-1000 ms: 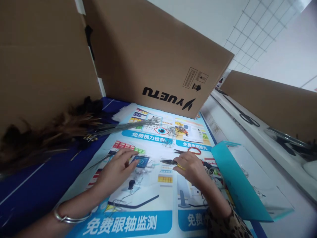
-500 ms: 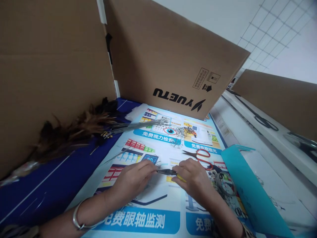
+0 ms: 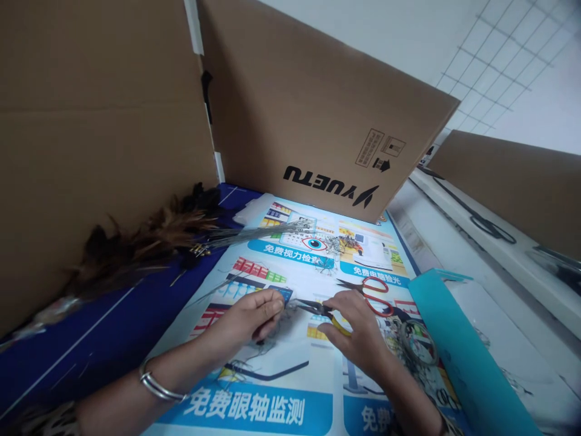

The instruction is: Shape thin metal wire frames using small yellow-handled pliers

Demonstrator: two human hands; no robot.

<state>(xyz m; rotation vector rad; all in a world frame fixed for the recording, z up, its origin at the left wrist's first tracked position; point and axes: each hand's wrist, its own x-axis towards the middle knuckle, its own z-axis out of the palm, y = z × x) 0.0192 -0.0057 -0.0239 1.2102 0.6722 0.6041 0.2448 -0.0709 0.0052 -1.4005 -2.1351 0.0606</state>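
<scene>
My left hand (image 3: 259, 312) is closed in a pinch, its fingertips around what looks like a thin wire (image 3: 294, 302); most of it is hidden by the fingers. My right hand (image 3: 358, 324) grips long-nose pliers (image 3: 320, 309) with yellow handles. The dark jaws are parted slightly and point at the left fingertips, with a small gap between. Just beyond my right hand lie scissors (image 3: 363, 287) with red handles. Loose tangled wire pieces (image 3: 238, 368) lie beneath my left forearm on the printed sheet (image 3: 290, 387).
A bundle of thin wires (image 3: 258, 232) lies toward the back, beside brown feathers (image 3: 149, 239) on the blue surface. A wire coil (image 3: 434, 352) sits right of my right hand, against a teal box (image 3: 463, 339). Cardboard panels (image 3: 290, 109) stand at the back and left.
The pliers' jaws have opened and drawn slightly right, away from my left fingertips. My left hand has turned, its thumb now on top. The view has shifted slightly.
</scene>
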